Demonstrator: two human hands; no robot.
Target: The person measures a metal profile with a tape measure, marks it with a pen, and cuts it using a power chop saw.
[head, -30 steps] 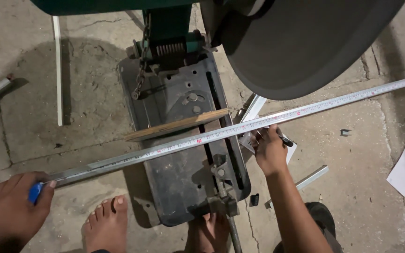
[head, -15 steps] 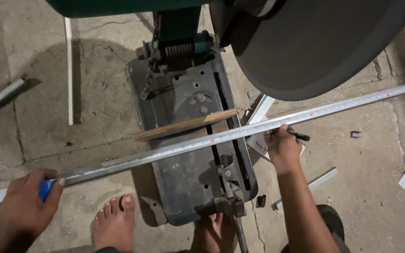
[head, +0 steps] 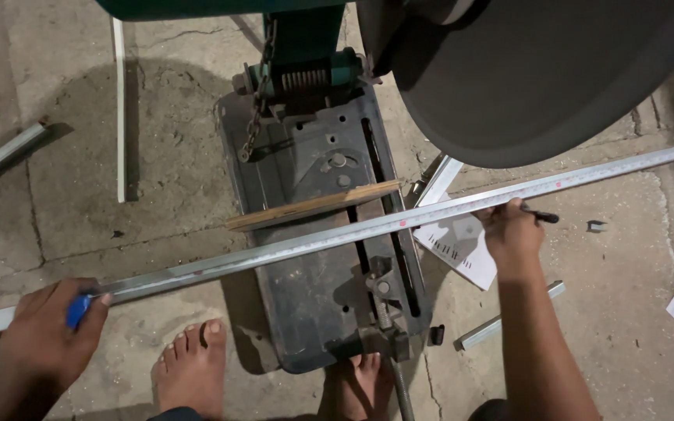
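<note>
The metal strip (head: 337,234) runs from 8 to 2 o'clock; left hand (head: 44,339) pinches a blue tape case (head: 77,310) against it, right hand (head: 512,230) presses nearer the saw base (head: 317,257), clasping a marker (head: 544,217)

The concrete floor (head: 626,335) carries the saw base (head: 313,257) at centre, metal strips (head: 120,109) at left, paper (head: 462,245) and offcuts (head: 501,321) at right.

The long silver metal channel (head: 352,232) runs off both side edges, so I cannot see either end. My left hand (head: 48,335) hides most of the small blue object (head: 78,310) it grips, and the big dark round saw guard (head: 540,70) is cut off at the top. The markings on the white paper sheet (head: 462,245) under my right hand (head: 512,230) are too small to tell.
</note>
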